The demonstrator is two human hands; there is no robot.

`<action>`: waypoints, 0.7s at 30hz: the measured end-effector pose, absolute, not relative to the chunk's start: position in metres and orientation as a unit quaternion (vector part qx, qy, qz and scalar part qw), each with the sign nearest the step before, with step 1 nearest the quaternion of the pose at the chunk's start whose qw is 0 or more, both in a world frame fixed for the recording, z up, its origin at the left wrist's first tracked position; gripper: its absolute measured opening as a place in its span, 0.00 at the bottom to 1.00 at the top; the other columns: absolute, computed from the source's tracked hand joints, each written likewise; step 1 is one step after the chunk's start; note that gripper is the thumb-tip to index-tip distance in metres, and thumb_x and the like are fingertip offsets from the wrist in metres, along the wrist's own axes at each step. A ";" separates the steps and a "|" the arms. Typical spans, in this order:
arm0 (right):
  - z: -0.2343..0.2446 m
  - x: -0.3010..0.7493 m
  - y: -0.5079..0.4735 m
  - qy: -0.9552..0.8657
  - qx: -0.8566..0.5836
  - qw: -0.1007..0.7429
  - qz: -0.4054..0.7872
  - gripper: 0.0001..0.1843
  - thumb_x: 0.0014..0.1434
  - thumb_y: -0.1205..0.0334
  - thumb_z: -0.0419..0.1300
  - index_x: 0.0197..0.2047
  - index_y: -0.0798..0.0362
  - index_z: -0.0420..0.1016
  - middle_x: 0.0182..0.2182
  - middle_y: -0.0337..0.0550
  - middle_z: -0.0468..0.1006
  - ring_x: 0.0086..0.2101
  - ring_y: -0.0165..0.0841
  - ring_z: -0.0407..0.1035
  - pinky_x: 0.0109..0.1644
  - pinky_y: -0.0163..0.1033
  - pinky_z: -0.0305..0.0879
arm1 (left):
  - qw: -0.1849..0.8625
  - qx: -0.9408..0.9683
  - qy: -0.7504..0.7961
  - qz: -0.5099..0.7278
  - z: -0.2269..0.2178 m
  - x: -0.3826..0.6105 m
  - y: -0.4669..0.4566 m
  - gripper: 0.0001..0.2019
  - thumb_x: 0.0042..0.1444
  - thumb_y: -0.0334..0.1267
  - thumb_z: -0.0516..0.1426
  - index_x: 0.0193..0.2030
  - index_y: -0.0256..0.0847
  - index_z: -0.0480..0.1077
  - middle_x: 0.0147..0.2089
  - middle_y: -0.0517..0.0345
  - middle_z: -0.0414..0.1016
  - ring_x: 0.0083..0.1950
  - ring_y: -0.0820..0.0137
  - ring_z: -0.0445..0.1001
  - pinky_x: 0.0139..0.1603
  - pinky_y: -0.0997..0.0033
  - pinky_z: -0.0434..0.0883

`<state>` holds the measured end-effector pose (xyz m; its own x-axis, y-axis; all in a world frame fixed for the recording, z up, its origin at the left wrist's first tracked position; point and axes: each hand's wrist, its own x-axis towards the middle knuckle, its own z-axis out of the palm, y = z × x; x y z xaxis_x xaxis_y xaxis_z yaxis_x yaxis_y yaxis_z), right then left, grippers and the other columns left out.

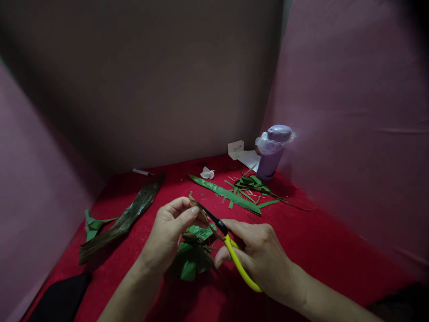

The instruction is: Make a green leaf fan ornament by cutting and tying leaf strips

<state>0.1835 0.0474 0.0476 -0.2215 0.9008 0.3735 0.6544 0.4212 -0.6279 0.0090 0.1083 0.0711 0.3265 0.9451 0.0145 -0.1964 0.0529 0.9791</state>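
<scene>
My left hand [174,228] pinches a thin brownish leaf strip [208,222] between thumb and fingers. The strip's tip pokes up above the fingertips, and its other end runs down toward my right hand [263,257]. That hand grips yellow-handled scissors [239,264], whose dark blades point up and left, close along the strip near my left thumb. Whether the blades touch the strip I cannot tell. Below both hands lies a green folded leaf bundle [192,259] with brown strips at its middle, partly hidden by my left hand.
On the red cloth [321,250] lie a long green leaf [226,194], leaf scraps [251,183] with thin sticks, and a crumpled tissue [207,173]. A purple cup [270,163] stands back right by white cards [235,149]. Leftward are a dark broad leaf [125,217] and a black flat object [62,297].
</scene>
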 end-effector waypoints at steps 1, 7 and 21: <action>0.047 0.183 0.047 -0.759 -0.511 0.366 0.170 0.13 0.58 0.50 0.56 0.34 0.51 0.70 0.25 0.37 0.78 0.22 0.28 0.65 0.28 0.32 0.57 | 0.630 0.517 0.359 0.455 0.071 0.009 0.108 0.05 0.50 0.34 0.59 0.26 0.38 0.70 0.27 0.57 0.76 0.28 0.72 0.73 0.33 0.73 0.70; 0.050 0.194 0.053 -0.701 -0.575 0.390 0.162 0.14 0.55 0.50 0.59 0.38 0.52 0.68 0.20 0.35 0.74 0.21 0.28 0.61 0.26 0.32 0.54 | 0.634 0.497 0.360 0.471 0.071 0.009 0.110 0.05 0.50 0.34 0.58 0.25 0.37 0.69 0.26 0.56 0.74 0.28 0.71 0.72 0.32 0.72 0.70; 0.057 0.200 0.058 -0.563 -0.457 0.570 0.386 0.14 0.51 0.57 0.63 0.40 0.49 0.67 0.23 0.31 0.63 0.23 0.23 0.57 0.26 0.30 0.57 | 0.629 0.510 0.380 0.447 0.073 0.013 0.100 0.06 0.50 0.36 0.59 0.27 0.37 0.67 0.29 0.58 0.73 0.29 0.72 0.71 0.31 0.72 0.69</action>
<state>0.2003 0.0583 0.0574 0.0685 0.9549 0.2888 0.0752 0.2838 -0.9559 0.0126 0.0999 0.0725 0.3118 0.9499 -0.0229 -0.1744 0.0809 0.9814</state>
